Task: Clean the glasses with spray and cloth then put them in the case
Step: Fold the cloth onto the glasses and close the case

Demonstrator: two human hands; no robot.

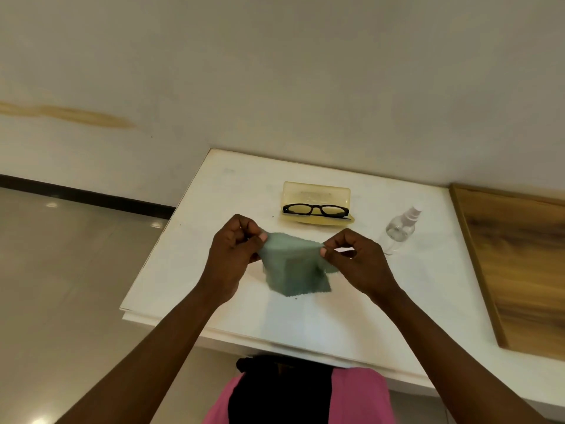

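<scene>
Both hands hold the green cloth (295,267) up over the middle of the white worktop (336,316). The left hand (229,258) has its grip pinched shut on the cloth's upper left corner, thumb against forefinger; the right hand (357,264) pinches the upper right corner the same way. The rest of the cloth hangs slack between and below them, with its lower edge close to the worktop — whether it touches I cannot tell.

The glasses (315,210) lie folded in the open yellow case (316,206), above the hands in the frame and well apart from them. The clear spray bottle (399,231) lies tilted on the worktop to the right of centre, just beyond the right hand.

Judging by this, the cloth is being spread or folded, either to ready it for wiping or, since the glasses are already in the case, to tidy it away. To do this well, keep the pinches at the very corners so the fabric opens flat, and pull gently — enough to smooth out the creases, not to stretch it. If wiping is still ahead, keep the hanging edge off the worktop, where a few dark specks lie, so no grit reaches the lenses.
</scene>
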